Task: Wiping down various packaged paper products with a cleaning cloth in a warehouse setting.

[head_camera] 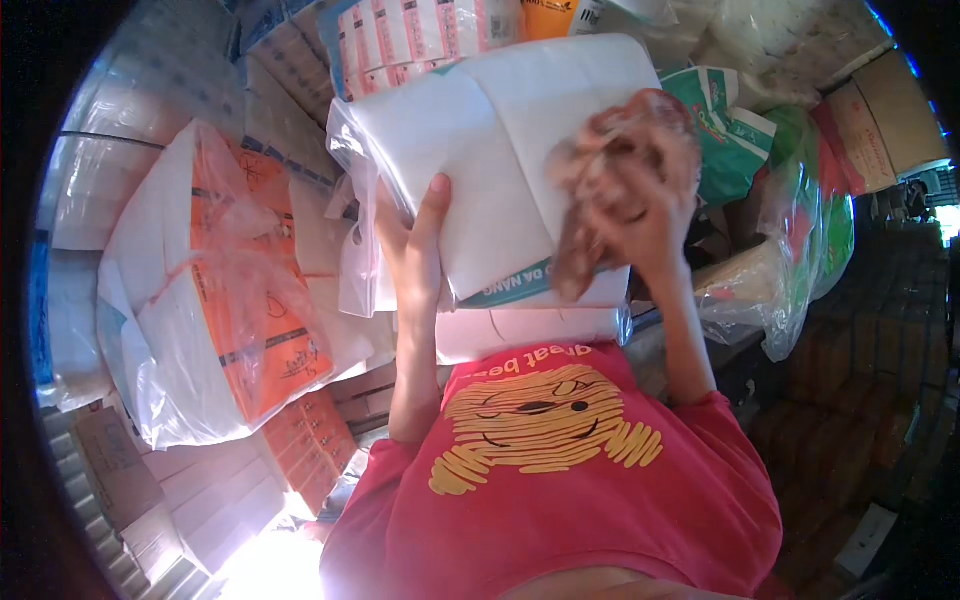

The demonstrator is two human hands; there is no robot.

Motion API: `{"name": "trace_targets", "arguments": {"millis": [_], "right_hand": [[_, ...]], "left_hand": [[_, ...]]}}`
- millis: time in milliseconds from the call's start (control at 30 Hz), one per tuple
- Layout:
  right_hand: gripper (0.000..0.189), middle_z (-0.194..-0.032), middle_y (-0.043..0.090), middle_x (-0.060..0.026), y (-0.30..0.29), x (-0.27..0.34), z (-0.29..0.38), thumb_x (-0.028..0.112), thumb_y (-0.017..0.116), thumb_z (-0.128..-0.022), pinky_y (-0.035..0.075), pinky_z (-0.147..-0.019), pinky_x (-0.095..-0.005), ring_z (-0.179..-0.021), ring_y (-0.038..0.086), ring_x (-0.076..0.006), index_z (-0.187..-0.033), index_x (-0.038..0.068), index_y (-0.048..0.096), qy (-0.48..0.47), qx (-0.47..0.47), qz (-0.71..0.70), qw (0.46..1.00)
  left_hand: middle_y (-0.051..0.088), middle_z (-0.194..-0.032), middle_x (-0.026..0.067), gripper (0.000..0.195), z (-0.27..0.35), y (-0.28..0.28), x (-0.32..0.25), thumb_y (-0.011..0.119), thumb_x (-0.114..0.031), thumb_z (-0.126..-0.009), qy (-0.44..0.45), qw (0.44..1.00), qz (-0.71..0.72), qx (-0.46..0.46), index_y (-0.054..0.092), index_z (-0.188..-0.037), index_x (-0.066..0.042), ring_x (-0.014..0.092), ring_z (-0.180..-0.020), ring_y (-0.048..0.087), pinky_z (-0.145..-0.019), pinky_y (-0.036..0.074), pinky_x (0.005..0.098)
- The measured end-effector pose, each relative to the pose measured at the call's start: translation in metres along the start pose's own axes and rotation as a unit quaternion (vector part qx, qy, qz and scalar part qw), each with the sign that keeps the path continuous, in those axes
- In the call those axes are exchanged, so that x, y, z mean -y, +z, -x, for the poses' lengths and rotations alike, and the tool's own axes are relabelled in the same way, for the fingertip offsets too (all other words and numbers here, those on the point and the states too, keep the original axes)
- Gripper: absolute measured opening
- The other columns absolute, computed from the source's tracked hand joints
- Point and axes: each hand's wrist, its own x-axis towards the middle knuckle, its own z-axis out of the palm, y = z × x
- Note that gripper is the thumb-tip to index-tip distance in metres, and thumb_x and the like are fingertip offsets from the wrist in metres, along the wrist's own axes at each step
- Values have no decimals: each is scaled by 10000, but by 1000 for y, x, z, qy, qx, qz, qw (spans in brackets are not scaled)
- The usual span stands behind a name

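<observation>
A large white plastic-wrapped package [480,165] with a teal printed strip lies before me. My left hand [416,240] grips its left side, the thumb on top and the fingers partly hidden behind the edge. Loose clear plastic [356,217] hangs off that same side, near the wrist. Over the package's right part, my right hand [652,202] is clenched around a crumpled reddish-brown cloth [581,255]. Both the cloth and the fingers are blurred. Whether the cloth touches the wrap, I cannot tell. Below, a pinkish-white pack [517,330] shows between the package and my shirt.
On the left stands a clear bag of white and orange packs [255,300], with wrapped stacks [112,187] behind it. Pink-and-white packs [405,37] lie at the back. To the right are a green bag [712,135], clear plastic bags [787,240] and a cardboard box [900,112].
</observation>
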Motion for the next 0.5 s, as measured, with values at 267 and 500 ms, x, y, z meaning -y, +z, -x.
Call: {"name": "trace_targets", "arguments": {"millis": [267,500], "right_hand": [[389,-1151,487,-74,13,-32,9,192,731,-556,377,-885,-394,-1023,477,-285,-934,160,648,128,-102,42,986],[393,-1146,501,-56,15,61,-7,251,722,-543,332,-904,-446,-1063,456,-295,-919,161,656,69,-7,24,997]], "left_hand": [[544,-1115,125,471,-5,8,7,590,-179,-848,48,997,-53,-21,425,-1228,44,178,-985,521,-864,405,291],[527,-1157,120,507,-21,-10,8,427,-372,-934,-32,998,-58,2,433,-1237,35,177,-1029,501,-879,392,289]]}}
